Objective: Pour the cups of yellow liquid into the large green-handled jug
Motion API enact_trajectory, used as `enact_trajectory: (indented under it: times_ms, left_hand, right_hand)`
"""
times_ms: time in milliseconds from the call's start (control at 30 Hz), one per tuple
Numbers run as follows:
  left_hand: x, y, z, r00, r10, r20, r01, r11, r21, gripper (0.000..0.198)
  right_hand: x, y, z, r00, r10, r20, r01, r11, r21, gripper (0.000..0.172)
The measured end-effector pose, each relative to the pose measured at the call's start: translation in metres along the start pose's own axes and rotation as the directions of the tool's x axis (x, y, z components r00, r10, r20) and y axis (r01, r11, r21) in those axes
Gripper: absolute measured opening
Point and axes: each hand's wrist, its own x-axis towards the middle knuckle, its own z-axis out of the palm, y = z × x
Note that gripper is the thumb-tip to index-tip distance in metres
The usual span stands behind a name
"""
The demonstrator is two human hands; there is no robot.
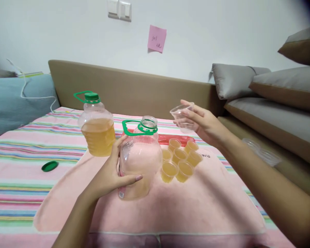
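My left hand (113,172) is wrapped round the side of a clear plastic jug (142,158) with a green carry handle and an uncapped neck. A little yellow liquid lies at its bottom. Up to the right, my right hand (200,119) grips a clear plastic cup (184,119) that looks empty and is slightly tilted. Below that cup stand several plastic cups of yellow liquid (180,155), grouped close together beside the jug. A second jug (98,134), capped in green and roughly half full of yellow liquid, stands behind my left hand.
A green cap (50,166) lies on the striped sheet at left. A pink mat (196,210) is under the jug and cups, with red plastic (165,139) behind them. Stacked cushions (279,106) and spare clear cups (263,153) are at right. A headboard (129,91) stands behind.
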Motion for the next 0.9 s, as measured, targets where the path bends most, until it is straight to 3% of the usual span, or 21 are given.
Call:
enact_trajectory:
  times_ms: [67, 167, 367, 467, 533, 667, 800, 900]
  left_hand:
    - [0.001, -0.001, 0.000, 1.000, 0.002, -0.012, -0.002, 1.000, 0.016, 0.128]
    - [0.001, 0.000, 0.000, 0.999, 0.020, -0.035, -0.018, 0.999, 0.044, 0.129]
    - [0.000, -0.004, -0.002, 0.998, 0.049, -0.034, -0.046, 0.997, 0.065, 0.117]
    - [-0.001, -0.008, -0.003, 0.998, 0.059, -0.028, -0.057, 0.996, 0.073, 0.112]
    - [-0.002, -0.009, -0.004, 0.998, 0.057, -0.024, -0.054, 0.994, 0.097, 0.111]
    - [-0.004, -0.011, -0.006, 0.996, 0.079, -0.044, -0.072, 0.988, 0.140, 0.111]
    - [-0.004, -0.014, -0.006, 0.992, 0.112, -0.056, -0.103, 0.984, 0.142, 0.112]
    - [-0.003, -0.014, -0.004, 0.987, 0.147, -0.064, -0.138, 0.982, 0.130, 0.110]
  right_hand:
    - [-0.017, 0.021, -0.020, 0.989, 0.103, -0.108, -0.098, 0.994, 0.056, 0.073]
    - [-0.044, 0.048, -0.051, 0.953, 0.171, -0.250, -0.145, 0.982, 0.119, 0.057]
    - [-0.076, 0.096, -0.099, 0.921, 0.223, -0.319, -0.186, 0.972, 0.143, 0.045]
    - [-0.074, 0.128, -0.116, 0.915, 0.147, -0.375, -0.163, 0.987, -0.010, 0.064]
    - [-0.068, 0.148, -0.124, 0.881, 0.031, -0.472, -0.125, 0.978, -0.170, 0.080]
    - [-0.053, 0.168, -0.133, 0.841, -0.084, -0.534, -0.104, 0.944, -0.312, 0.073]
    - [-0.043, 0.170, -0.135, 0.853, -0.173, -0.492, -0.089, 0.881, -0.465, 0.072]
    - [-0.039, 0.173, -0.134, 0.854, -0.218, -0.473, -0.039, 0.879, -0.475, 0.078]
